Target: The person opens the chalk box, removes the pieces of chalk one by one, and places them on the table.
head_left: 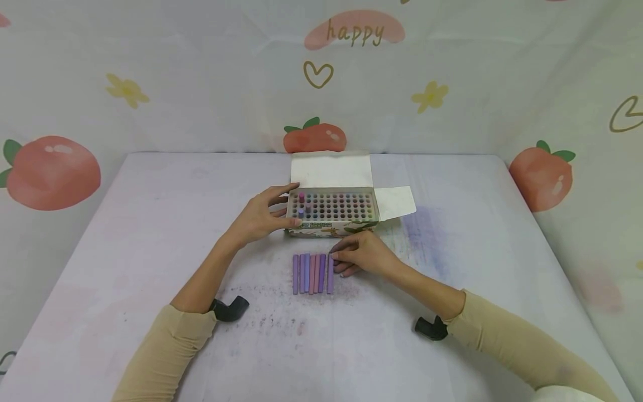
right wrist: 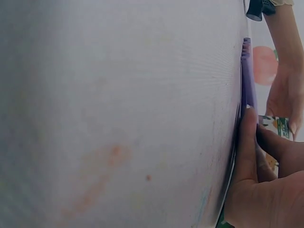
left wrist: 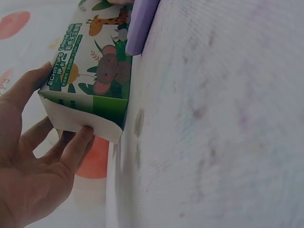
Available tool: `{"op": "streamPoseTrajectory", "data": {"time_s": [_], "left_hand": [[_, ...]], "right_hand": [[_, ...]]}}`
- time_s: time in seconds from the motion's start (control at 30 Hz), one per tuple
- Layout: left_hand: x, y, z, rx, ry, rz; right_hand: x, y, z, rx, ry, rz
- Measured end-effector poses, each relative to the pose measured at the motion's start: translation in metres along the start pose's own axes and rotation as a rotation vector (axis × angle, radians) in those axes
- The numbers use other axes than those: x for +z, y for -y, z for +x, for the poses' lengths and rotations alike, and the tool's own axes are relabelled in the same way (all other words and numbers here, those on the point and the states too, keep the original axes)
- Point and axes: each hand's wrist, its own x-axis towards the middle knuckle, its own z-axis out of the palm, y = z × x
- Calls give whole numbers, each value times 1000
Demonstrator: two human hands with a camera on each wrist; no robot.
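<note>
An open chalk box printed with cartoon animals stands near the table's middle. It has an insert full of holes, with a pink chalk stick and a blue-violet one upright at the left end. My left hand grips that end, thumb at the front corner, fingers against the side flap. In front of the box several purple, blue and pink chalk sticks lie side by side. My right hand pinches the far end of the rightmost purple chalk stick, which lies slightly apart.
The box's white lid stands folded back, and a side flap sticks out to the right. Chalk smears mark the white tabletop. Dark wrist mounts show below both forearms. A fruit-patterned cloth hangs behind.
</note>
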Motion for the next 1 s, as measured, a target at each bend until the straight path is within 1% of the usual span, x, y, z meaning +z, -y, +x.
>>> {"op": "streamPoseTrajectory", "data": {"time_s": [0.2,0.33,0.53,0.67,0.77,0.87,1.0], "left_hand": [[0,0,0,2,-1,-2],[0,1,1,9,1,-1],[0,2,0,14,-4,-6],[0,2,0,13,-6,-8],[0,2,0,12,-8,-7],[0,1,0,8,-8,-2],[0,1,0,2,-7,-3]], "right_hand": [[1,1,0,0,15,20],[0,5,-2,-20,19,11],[-4,18,-4,-126,25,-88],[-7,26,-4,-172,56,-58],[-9,31,-4,-207,74,-71],[-11,37,-3,-244,84,-110],[-12,47,-1,-283,105,-118]]}}
